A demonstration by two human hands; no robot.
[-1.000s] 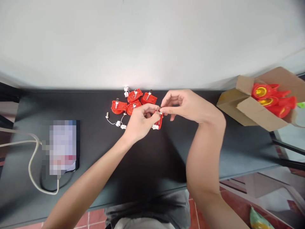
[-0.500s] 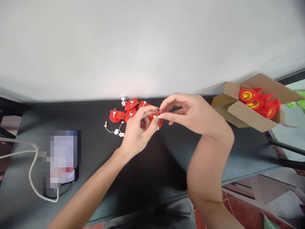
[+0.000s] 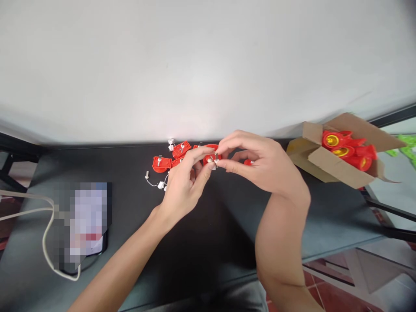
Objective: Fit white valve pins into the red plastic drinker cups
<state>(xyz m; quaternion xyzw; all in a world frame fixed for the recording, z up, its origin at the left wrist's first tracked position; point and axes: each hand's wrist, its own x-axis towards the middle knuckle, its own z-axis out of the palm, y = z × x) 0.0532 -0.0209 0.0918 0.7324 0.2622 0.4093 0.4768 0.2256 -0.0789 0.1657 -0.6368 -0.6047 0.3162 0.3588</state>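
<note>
Over the black table (image 3: 325, 216), the left hand (image 3: 183, 184) and right hand (image 3: 263, 167) grip a small red plastic piece (image 3: 208, 160), fingers (image 3: 229, 165) closed on it, just beside the other red pieces (image 3: 161, 164); a loose pinch could drop it.

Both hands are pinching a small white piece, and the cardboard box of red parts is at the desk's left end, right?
No: the cardboard box is at the right end of the desk, as the head view shows; the rest stands.
</note>
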